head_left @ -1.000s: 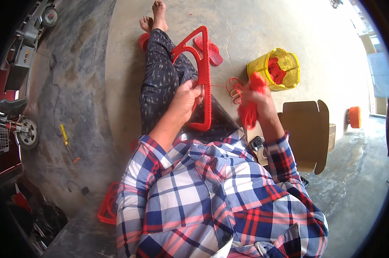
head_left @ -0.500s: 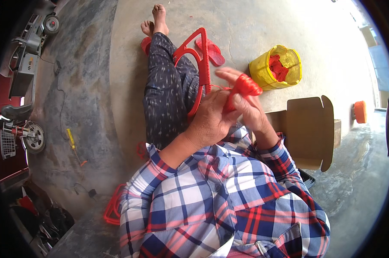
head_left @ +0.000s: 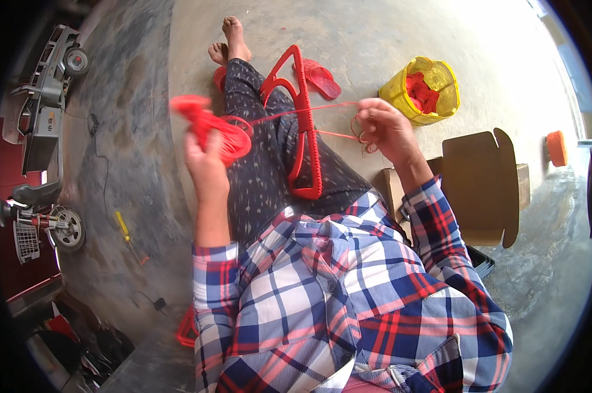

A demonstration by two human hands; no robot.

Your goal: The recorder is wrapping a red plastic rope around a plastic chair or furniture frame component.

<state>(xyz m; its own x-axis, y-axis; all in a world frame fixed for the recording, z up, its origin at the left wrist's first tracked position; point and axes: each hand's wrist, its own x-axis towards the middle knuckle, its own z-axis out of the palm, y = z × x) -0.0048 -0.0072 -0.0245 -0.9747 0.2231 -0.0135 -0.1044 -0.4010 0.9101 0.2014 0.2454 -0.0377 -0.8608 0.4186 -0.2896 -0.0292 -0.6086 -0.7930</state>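
Note:
My left hand [head_left: 206,157] is wrapped round a bundle of red cord [head_left: 227,139], raised to the left of my thighs. From that bundle a thin red strand [head_left: 279,116] runs across to my right hand [head_left: 386,128], which is closed in a pinch on cord, with a few loose loops hanging below the fingers. Between the hands a red plastic frame [head_left: 315,160] with a toothed edge rests on my legs, tilted. A second strand stretches from this frame to the right hand.
A yellow see-through bucket [head_left: 395,93] with red material inside stands ahead on the right. Beside me is an open cardboard box [head_left: 480,190]. Red slippers [head_left: 321,80] lie beyond my legs; a yellow-handled tool [head_left: 122,224] lies left. A scooter [head_left: 45,121] is farther left.
My hands were together over the red bundle and have moved apart. The bundle has gone left in my left hand, and strands now stretch to my right hand.

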